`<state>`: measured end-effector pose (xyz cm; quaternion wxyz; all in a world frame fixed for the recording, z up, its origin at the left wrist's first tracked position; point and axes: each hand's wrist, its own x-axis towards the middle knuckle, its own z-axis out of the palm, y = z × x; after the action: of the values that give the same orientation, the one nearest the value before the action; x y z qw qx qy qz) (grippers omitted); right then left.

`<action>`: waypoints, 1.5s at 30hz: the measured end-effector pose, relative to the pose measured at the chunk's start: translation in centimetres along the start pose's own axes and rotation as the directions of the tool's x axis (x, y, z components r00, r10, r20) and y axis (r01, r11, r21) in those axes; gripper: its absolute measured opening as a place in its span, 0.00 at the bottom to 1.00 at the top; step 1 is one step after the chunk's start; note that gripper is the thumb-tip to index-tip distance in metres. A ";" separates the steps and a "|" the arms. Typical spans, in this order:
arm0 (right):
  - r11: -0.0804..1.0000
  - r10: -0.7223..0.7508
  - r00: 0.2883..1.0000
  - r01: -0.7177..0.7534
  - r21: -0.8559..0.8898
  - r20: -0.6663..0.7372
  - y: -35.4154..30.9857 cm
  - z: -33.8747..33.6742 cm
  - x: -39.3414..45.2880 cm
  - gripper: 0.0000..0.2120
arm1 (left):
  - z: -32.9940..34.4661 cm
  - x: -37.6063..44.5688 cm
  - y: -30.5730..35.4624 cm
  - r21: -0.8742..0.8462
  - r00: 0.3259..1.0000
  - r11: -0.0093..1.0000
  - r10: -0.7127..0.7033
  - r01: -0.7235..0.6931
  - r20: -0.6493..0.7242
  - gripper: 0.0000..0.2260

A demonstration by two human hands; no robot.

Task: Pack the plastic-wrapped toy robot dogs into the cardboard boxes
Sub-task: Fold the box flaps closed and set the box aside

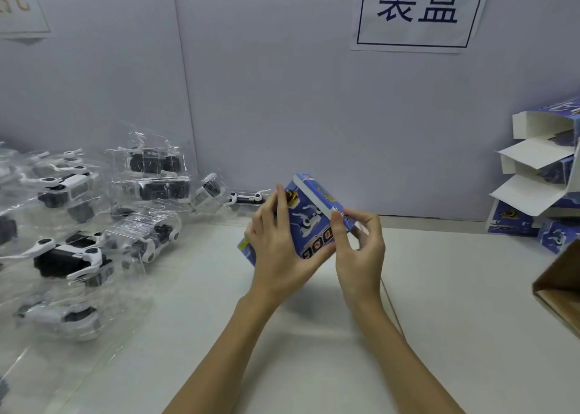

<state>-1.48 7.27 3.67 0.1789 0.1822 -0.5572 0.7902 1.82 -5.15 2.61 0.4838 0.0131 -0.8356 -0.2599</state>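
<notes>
I hold a small blue printed cardboard box (pixel 309 222) tilted above the middle of the table. My left hand (pixel 276 250) grips it from the left side and below, fingers wrapped over its front face. My right hand (pixel 361 247) pinches the box's right end near a flap, thumb on the white top edge. Several plastic-wrapped black and white toy robot dogs (pixel 72 256) lie piled on the left of the table, and one more wrapped robot dog (pixel 248 197) lies against the wall behind the box.
A stack of open blue boxes (pixel 533 175) with white flaps stands at the far right by the wall. A brown carton (pixel 558 291) juts in at the right edge. The white table (pixel 439 288) meets a grey wall with a paper sign (pixel 417 9).
</notes>
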 end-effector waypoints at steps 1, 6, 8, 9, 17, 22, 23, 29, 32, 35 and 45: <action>0.999 0.036 0.998 -0.037 0.010 0.057 0.0 0.0 0.0 0.16 | -0.2 0.2 -0.1 0.080 0.999 0.997 0.022 -0.025 0.038 0.57; 0.986 0.153 0.913 -0.118 -0.115 0.379 -0.1 -1.2 1.1 0.18 | -2.2 1.3 -2.5 0.010 0.965 0.982 0.181 -0.187 0.187 0.56; 0.987 0.126 0.879 -0.064 -0.149 0.459 -0.1 -1.3 1.2 0.19 | -2.6 1.5 -3.4 0.037 0.939 0.962 0.256 -0.272 0.231 0.56; 0.989 0.115 0.880 -0.057 -0.136 0.461 -0.1 -1.2 1.0 0.18 | -2.6 1.6 -3.7 0.037 0.932 0.957 0.270 -0.287 0.243 0.56; 0.990 0.107 0.926 -0.064 -0.129 0.362 0.4 -1.2 0.9 0.24 | -1.7 1.1 -3.2 0.042 0.914 0.946 0.297 -0.320 0.277 0.57; 0.986 0.128 0.920 -0.077 -0.151 0.371 1.0 -1.2 0.8 0.23 | -1.7 1.0 -3.1 0.021 0.917 0.953 0.285 -0.303 0.279 0.57; 0.985 0.127 0.921 -0.072 -0.158 0.369 1.0 -1.2 0.8 0.23 | -1.6 1.0 -3.1 0.016 0.918 0.954 0.283 -0.300 0.279 0.57; 0.985 0.111 0.924 -0.053 -0.165 0.365 0.9 -1.4 0.9 0.23 | -1.7 1.0 -3.3 0.014 0.921 0.957 0.275 -0.290 0.276 0.57; 0.982 0.099 0.921 -0.029 -0.186 0.377 0.8 -1.5 0.9 0.25 | -1.8 1.0 -3.3 0.007 0.922 0.957 0.276 -0.289 0.272 0.57; 0.980 0.091 0.923 -0.017 -0.196 0.375 1.0 -1.3 0.8 0.24 | -1.7 0.9 -3.1 0.021 0.924 0.956 0.277 -0.293 0.264 0.57; 0.984 0.130 0.919 -0.074 -0.162 0.373 0.9 -0.8 0.6 0.21 | -1.3 0.6 -2.8 0.077 0.926 0.945 0.291 -0.317 0.241 0.55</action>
<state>-2.53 7.75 2.97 0.0381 0.2899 -0.6458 0.7053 1.89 -8.32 2.34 0.4183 -0.1186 -0.8907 -0.1328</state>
